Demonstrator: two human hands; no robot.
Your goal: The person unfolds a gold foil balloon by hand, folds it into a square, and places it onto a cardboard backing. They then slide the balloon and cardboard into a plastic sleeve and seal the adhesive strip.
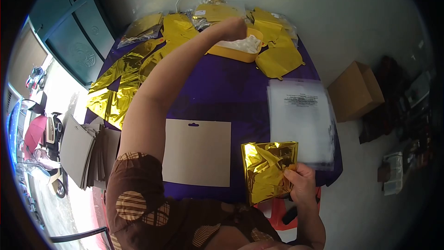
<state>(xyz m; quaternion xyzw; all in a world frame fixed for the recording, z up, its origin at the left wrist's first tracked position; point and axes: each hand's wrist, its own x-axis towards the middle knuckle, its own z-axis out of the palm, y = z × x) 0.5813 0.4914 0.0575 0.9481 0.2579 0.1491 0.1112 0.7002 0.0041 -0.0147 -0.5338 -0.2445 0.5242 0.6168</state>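
My left hand (pixel 235 28) is stretched far forward over a yellow tub (pixel 231 53), its fingers curled. What those fingers hold, if anything, is hidden. White crumpled material (pixel 249 44) lies in the tub. My right hand (pixel 303 180), near the front edge of the table, grips a folded gold foil sheet (pixel 268 171) by its right side, thumb on top. Left of the foil a grey-beige card (pixel 198 155) with a hanger slot lies flat on the purple tablecloth (pixel 208 92).
Clear plastic bags (pixel 300 125) with printed text are stacked at the right. Gold foil sheets (pixel 115 88) and yellow pouches (pixel 280 60) spread along the left and back. A stack of cards (pixel 85 153) stands at the left edge. A cardboard box (pixel 355 91) is beyond the right side.
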